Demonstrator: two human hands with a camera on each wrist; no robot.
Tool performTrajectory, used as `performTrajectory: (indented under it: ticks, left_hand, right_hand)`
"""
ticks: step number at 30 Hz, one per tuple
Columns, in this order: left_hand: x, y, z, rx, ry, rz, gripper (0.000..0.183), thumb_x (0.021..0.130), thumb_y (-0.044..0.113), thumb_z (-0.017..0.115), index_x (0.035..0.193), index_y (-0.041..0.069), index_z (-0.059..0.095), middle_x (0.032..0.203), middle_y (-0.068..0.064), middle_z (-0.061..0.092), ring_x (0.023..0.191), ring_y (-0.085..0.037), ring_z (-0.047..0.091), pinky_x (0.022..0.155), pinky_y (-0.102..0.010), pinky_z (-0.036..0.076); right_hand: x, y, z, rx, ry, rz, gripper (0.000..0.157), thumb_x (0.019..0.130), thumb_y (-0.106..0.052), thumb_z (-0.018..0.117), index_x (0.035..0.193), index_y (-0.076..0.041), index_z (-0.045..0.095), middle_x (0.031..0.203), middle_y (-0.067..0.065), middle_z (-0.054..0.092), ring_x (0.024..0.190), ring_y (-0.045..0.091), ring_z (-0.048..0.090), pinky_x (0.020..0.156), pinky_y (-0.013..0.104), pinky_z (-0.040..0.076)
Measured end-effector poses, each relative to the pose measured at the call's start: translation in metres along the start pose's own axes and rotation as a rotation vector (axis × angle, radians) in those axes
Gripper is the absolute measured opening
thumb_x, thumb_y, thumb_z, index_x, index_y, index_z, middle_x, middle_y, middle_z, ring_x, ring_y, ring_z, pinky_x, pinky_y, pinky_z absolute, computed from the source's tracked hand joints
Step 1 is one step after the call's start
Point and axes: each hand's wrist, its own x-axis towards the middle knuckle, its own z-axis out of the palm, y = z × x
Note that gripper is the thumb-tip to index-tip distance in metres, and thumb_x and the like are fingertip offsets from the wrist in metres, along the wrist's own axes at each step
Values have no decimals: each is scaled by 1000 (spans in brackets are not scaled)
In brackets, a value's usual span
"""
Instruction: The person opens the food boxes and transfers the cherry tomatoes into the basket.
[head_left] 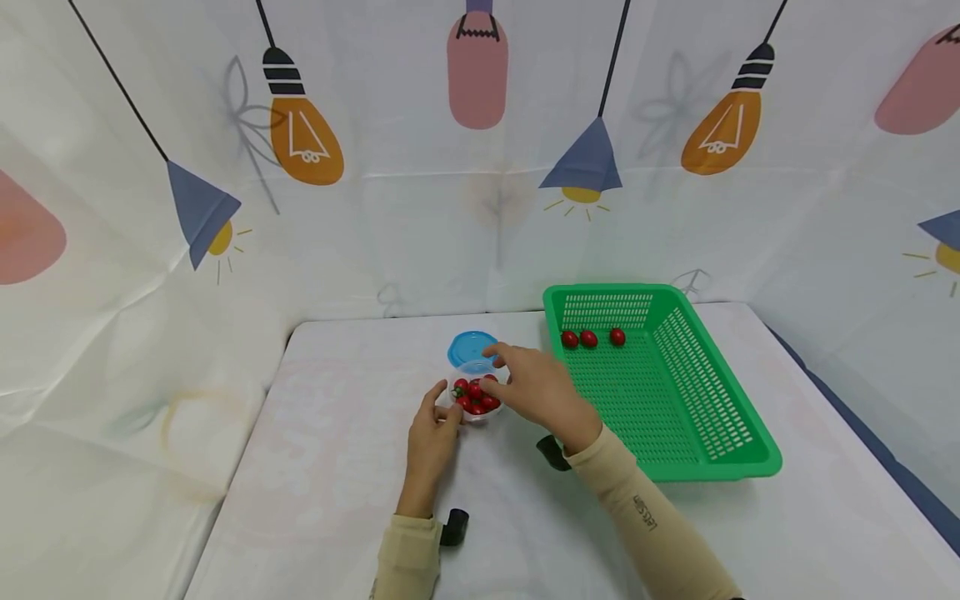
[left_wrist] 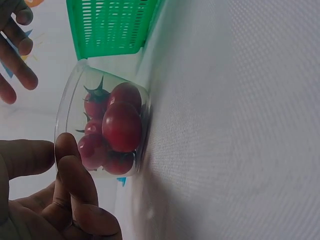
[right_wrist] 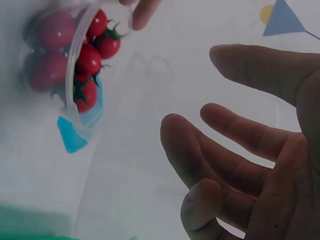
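Observation:
A clear plastic tub (left_wrist: 70, 100) stands on the white table, filled with several red cherry tomatoes (left_wrist: 121, 127), some with green stems. My left hand (head_left: 431, 442) pinches the tub's rim on its near left side between finger and thumb. Over the tub's right side hovers my right hand (head_left: 542, 390), thumb and fingers spread apart with nothing between them in the right wrist view. Just behind the tub lies a round blue lid (head_left: 469, 343).
To the right sits a large green plastic basket (head_left: 738, 400) with slotted walls. Three tomatoes (head_left: 588, 338) lie near its far left end. A white cloth backdrop (head_left: 420, 242) printed with lamps hangs behind the table.

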Motion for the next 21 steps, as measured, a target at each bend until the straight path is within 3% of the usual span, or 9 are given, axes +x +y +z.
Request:
performTrajectory:
  ticks: [5,11,15,21]
  left_hand:
    - [0,0,0,19,3,-3,49,99,17,60,147,11,51,82,-3,70,69,-14,61,70,-35,49]
    - [0,0,-1,35,13,-9,51,99,17,60,148,10,51,83,-3,70,69,-14,61,69,-34,49]
    - [0,-1,-2,33,18,-10,50,98,17,61,147,10,52,82,-3,70,68,-15,61,69,-35,49]
    - [1,-1,-1,28,0,5,50,99,18,61,147,10,52,81,-3,70,69,-15,62,71,-35,50]
  right_hand:
    - [-7,-5,11,-33,33,-2,42,93,-38,74,129,-16,67,109,5,74,76,15,64,57,28,50]
    - [-9,-12,22,-106,45,25,46,93,-40,72,131,-15,66,114,8,73,82,20,68,61,35,55]
    - [-12,-14,29,-126,54,44,46,93,-41,72,131,-16,65,107,7,73,81,21,68,61,38,56]
    - [-16,-11,40,-135,120,78,44,93,-39,72,128,-13,67,101,9,71,76,22,67,60,38,55]
